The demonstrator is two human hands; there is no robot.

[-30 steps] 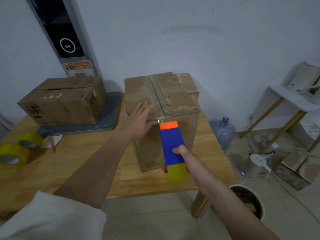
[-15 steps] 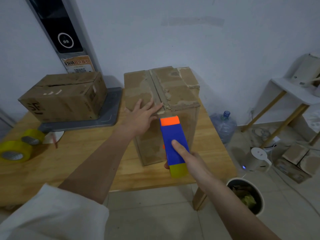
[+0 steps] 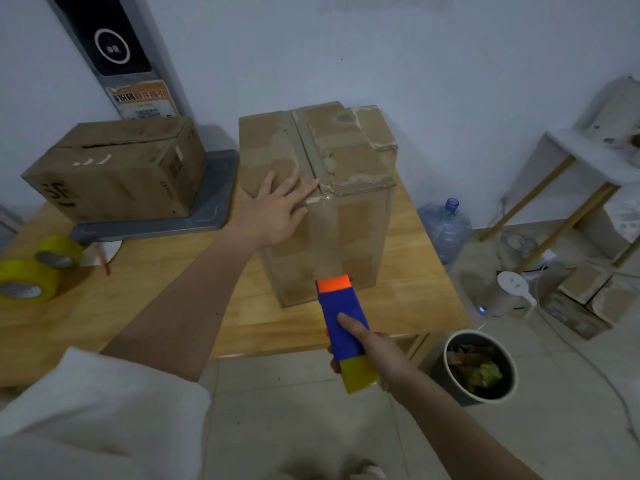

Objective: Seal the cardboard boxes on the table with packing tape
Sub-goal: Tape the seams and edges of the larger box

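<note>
A tall cardboard box (image 3: 349,157) stands at the middle of the wooden table (image 3: 138,306), its top flaps closed with a taped seam. My left hand (image 3: 273,211) lies flat with straight fingers on the box's top near edge, left of the seam. My right hand (image 3: 374,348) grips a blue tape dispenser (image 3: 341,327) with an orange tip and yellow end; its tip sits low against the box's front face. A clear strip of tape runs from the top edge down the front to the dispenser. A second, lower cardboard box (image 3: 117,168) sits at the left on a grey base.
Two yellow tape rolls (image 3: 31,275) lie at the table's left edge. On the floor to the right are a bin (image 3: 479,365) with scraps, a water bottle (image 3: 446,226), a white kettle (image 3: 509,292), small boxes (image 3: 588,299) and a white shelf (image 3: 588,157).
My right hand has drawn the dispenser down the box's front face from the top edge to near the bottom. My left hand stays pressed on the top.
</note>
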